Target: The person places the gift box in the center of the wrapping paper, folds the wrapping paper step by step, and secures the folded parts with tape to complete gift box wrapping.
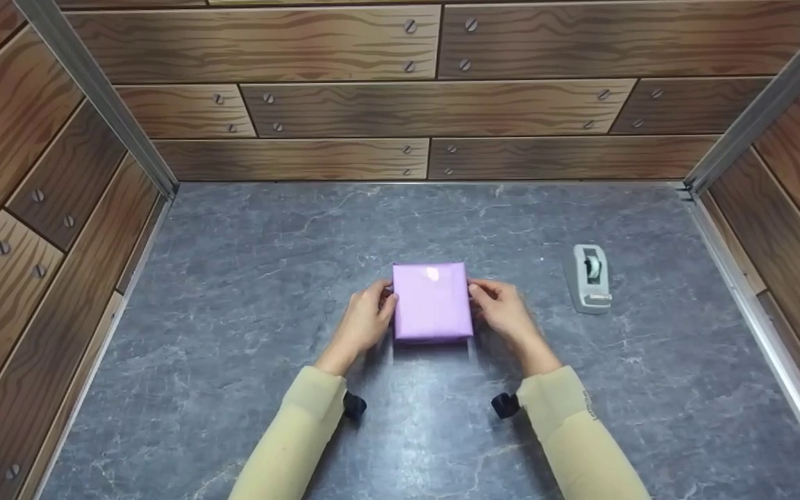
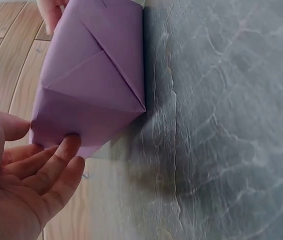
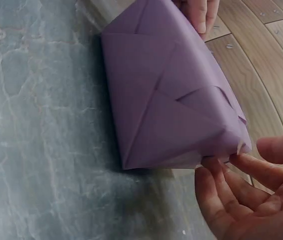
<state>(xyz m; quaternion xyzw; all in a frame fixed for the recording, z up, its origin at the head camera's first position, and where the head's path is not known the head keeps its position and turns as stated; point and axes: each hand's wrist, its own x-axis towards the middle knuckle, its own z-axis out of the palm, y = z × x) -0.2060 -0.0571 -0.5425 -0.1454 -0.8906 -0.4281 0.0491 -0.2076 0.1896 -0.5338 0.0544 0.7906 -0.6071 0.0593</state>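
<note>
A box wrapped in shiny purple paper (image 1: pixel 432 302) sits on the grey marbled table, between the two hands. On its near face, diagonal folds of the paper (image 2: pixel 96 65) overlap, and a small flap edge (image 3: pixel 201 92) lifts slightly. My left hand (image 1: pixel 365 318) holds the box's left side, with fingertips (image 2: pixel 70 142) against the paper and the thumb at the top edge. At the opposite side my right hand (image 1: pixel 509 316) holds the box, its fingers (image 3: pixel 211 185) bent at the lower edge and corner, the thumb close by.
A pale grey tape dispenser (image 1: pixel 591 278) with a roll in it stands to the right of the box. Wood-patterned walls (image 1: pixel 435 107) with metal corner strips enclose the table at the back and both sides. A dark wrist camera (image 1: pixel 505 405) sits at the right cuff.
</note>
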